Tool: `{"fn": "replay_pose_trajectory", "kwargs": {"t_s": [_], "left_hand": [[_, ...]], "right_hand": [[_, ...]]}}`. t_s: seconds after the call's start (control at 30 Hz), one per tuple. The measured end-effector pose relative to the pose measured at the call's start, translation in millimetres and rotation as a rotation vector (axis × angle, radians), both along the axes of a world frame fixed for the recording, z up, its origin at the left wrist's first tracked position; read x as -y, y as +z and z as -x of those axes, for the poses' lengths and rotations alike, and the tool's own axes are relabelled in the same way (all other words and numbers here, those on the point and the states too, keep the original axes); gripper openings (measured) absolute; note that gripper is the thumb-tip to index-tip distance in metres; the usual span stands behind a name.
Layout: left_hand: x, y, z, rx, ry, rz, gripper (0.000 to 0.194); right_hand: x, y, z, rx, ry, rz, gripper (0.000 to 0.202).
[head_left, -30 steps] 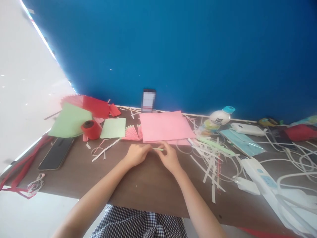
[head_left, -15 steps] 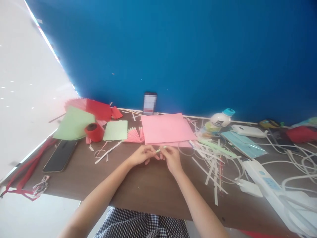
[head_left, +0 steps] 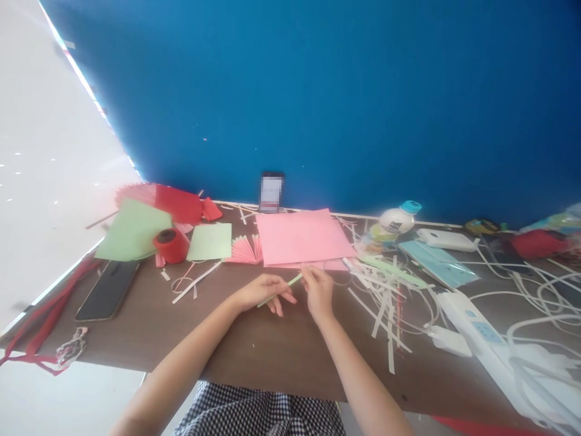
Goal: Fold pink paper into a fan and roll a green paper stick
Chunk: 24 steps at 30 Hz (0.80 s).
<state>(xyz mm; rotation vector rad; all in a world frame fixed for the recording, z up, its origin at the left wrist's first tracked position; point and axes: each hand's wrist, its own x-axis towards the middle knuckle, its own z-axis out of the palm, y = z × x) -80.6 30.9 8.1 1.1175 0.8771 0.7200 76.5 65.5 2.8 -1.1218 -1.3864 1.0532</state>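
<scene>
A narrow light green paper strip (head_left: 295,280) slants between my two hands above the brown table. My right hand (head_left: 319,292) pinches its upper end between thumb and fingers. The strip's lower part runs under or through my left hand (head_left: 264,292), whose thumb and index finger lie along it while the other fingers are spread a little. Just beyond my hands lie pink paper sheets (head_left: 304,237). To their left are a pink folded paper fan (head_left: 246,249) and a light green square of paper (head_left: 209,241).
Paper strips (head_left: 385,290) are heaped right of my hands, near a white power strip (head_left: 481,339) with cables. A bottle (head_left: 396,220) stands behind them. At left are a red thread spool (head_left: 172,246), a black phone (head_left: 108,290) and red ribbon (head_left: 49,309).
My hands have moved slightly apart, and more of the green strip shows between them. The fingers of my left hand have loosened and spread. The whole view has shifted slightly.
</scene>
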Motion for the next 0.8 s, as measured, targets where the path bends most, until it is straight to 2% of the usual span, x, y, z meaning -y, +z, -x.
{"fn": "replay_pose_trajectory", "kwargs": {"t_s": [0.17,0.4,0.57,0.8], "left_hand": [[2,-3.6,-4,0.055,0.026,0.086,0.041],[3,-4.7,-6,0.176,0.014,0.207,0.042],[6,-4.4,-6,0.114,-0.110,0.221,0.039],[9,-8.1,-14,0.131,-0.050,0.211,0.042]], "right_hand": [[-2,-1.3,-2,-0.003,-0.051,0.008,0.041],[-5,1.2,-5,0.158,-0.160,-0.053,0.043],[-7,1.8,-8,0.166,-0.157,-0.024,0.045],[-18,7.7,-20,0.203,-0.074,0.005,0.046]]}}
